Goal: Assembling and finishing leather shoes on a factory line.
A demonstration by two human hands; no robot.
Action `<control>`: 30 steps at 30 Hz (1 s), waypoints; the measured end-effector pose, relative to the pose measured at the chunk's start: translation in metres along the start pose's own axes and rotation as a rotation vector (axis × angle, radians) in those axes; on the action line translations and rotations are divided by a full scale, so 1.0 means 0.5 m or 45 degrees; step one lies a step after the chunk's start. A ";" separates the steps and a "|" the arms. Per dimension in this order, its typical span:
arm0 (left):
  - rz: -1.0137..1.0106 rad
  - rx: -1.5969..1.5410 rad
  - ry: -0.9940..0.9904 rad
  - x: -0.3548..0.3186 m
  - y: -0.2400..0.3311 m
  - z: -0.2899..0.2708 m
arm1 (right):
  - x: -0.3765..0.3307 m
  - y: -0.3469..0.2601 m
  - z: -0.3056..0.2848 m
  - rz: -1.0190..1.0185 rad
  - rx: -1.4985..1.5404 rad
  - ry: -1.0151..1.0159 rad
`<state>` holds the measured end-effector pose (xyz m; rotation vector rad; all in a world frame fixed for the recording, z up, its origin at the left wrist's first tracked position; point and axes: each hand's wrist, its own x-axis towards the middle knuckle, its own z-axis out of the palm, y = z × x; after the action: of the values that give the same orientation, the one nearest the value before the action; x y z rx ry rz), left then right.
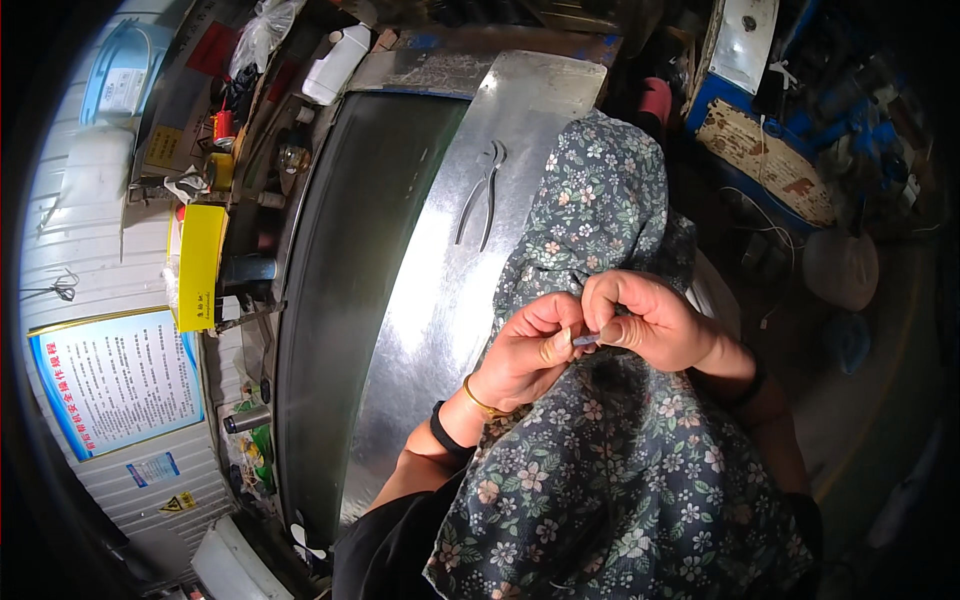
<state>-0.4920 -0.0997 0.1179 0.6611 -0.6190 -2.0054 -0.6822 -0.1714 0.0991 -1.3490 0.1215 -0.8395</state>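
My left hand [532,352] and my right hand [650,322] meet fingertip to fingertip above my lap. Between them they pinch a small, slim grey-blue piece [585,340], too small and too covered by fingers to name. Thumb and forefinger of each hand are closed at its ends. Beneath both hands a dark floral cloth [610,470] is draped over my lap and legs. Past the left hand, a pair of pliers [482,195] lies with handles apart on a shiny metal sheet [425,300].
A dark belt-like surface [365,210] runs along the metal sheet's left side. Beyond it, a cluttered shelf holds a yellow box [203,268] and a white bottle [337,64]. A framed notice [118,380] hangs on the wall. Blue machinery [800,120] and loose cables are at far right.
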 end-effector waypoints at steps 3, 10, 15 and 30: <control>0.055 -0.137 -0.067 0.009 -0.002 -0.001 | -0.005 0.011 -0.001 0.026 0.340 0.031; 0.230 0.036 0.082 0.015 -0.007 0.019 | -0.002 0.008 0.008 0.028 0.369 0.233; 0.314 0.161 0.195 0.018 -0.015 0.021 | -0.007 0.014 0.007 -0.058 0.262 0.321; 0.123 0.028 0.059 0.022 -0.014 0.014 | -0.007 0.019 -0.002 0.028 0.302 0.149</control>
<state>-0.5058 -0.1051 0.1162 0.6769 -0.6344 -1.8913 -0.6808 -0.1704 0.0888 -1.0754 0.1237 -0.8853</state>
